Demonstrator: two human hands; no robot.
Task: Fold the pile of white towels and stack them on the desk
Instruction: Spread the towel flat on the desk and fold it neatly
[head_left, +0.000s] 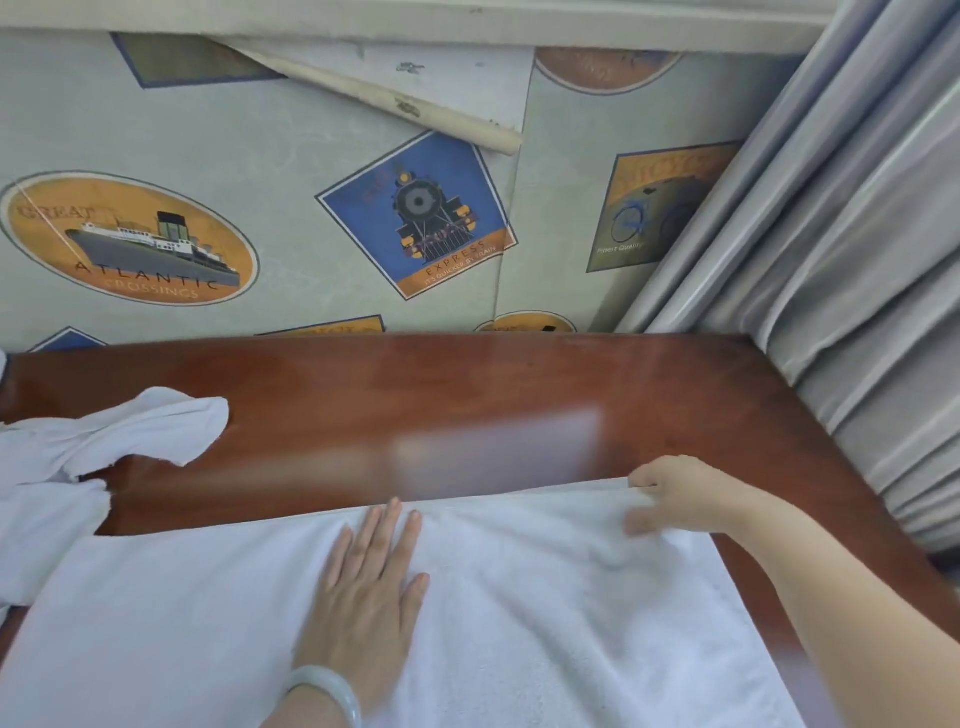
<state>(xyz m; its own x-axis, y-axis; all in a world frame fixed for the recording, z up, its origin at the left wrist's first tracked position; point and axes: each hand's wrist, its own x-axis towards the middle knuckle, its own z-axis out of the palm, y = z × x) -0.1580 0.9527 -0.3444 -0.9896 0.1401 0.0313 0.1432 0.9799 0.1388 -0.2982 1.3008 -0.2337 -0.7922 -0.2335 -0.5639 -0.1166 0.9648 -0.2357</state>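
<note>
A white towel (545, 613) lies spread flat across the near part of the reddish-brown wooden desk (467, 395). My left hand (371, 582) presses flat on the towel near its far edge, fingers straight, a pale bangle on the wrist. My right hand (670, 493) pinches the towel's far right corner, fingers curled round the cloth. A heap of crumpled white towels (78, 457) lies at the left end of the desk.
The desk's far edge meets a wall (291, 234) papered with ship and train pictures, a strip of it peeling. Grey curtains (857, 260) hang along the desk's right side. Bare desk wood stretches beyond the towel.
</note>
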